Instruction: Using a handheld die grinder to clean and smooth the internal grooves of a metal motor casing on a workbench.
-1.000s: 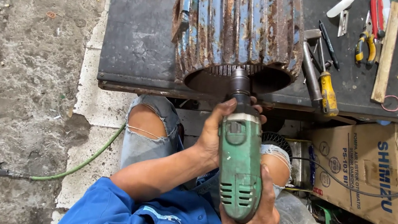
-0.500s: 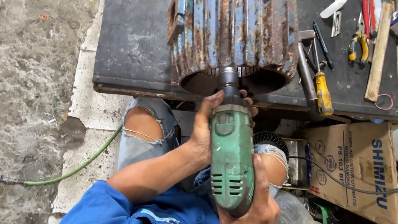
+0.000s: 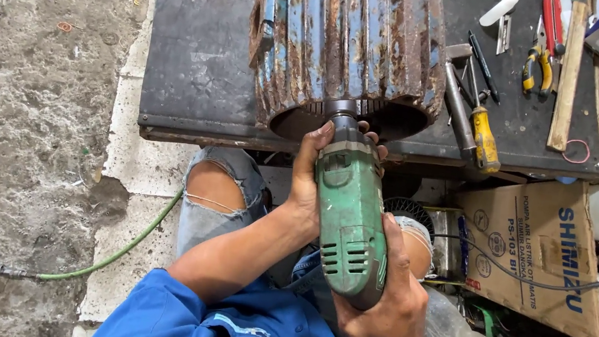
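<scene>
Green grinder points straight up into the open end of the rusty motor.

The big ribbed motor shell (image 3: 345, 44) lies on the dark bench (image 3: 192, 49). The green grinder (image 3: 351, 213) runs long-ways from the body to it. The left hand (image 3: 309, 185) grips the front, nearer the motor; the right hand (image 3: 389, 309) grips the back.
</scene>
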